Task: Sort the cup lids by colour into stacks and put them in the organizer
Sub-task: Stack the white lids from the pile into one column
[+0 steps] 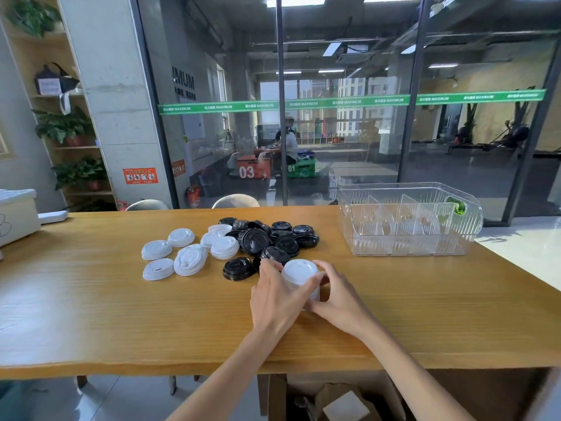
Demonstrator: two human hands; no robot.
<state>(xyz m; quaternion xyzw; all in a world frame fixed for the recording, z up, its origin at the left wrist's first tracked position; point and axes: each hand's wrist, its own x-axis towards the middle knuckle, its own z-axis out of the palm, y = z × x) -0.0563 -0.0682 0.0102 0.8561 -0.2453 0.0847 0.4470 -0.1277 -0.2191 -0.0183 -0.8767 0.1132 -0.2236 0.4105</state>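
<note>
Both hands cup a short white lid stack (300, 276) near the table (91, 314) front: left hand (277, 291) fingers curled round its left side, right hand (337, 294) thumb and fingers wrapped on the right. Thin plastic, likely light, slick, a bit flexy, stack may slide apart, so best squeezed from opposite sides low on the rims. Behind, loose white lids (188, 249) left, black lids (273, 238) piled mid-table, clear organizer (409, 220) far right, dividers showing, no lids visible inside

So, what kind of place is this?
Probably a gym's front office or lounge: a long wooden table faces a glass partition wall with green "MAXIMUM" banding; rowing-type exercise machines stand beyond.
</note>
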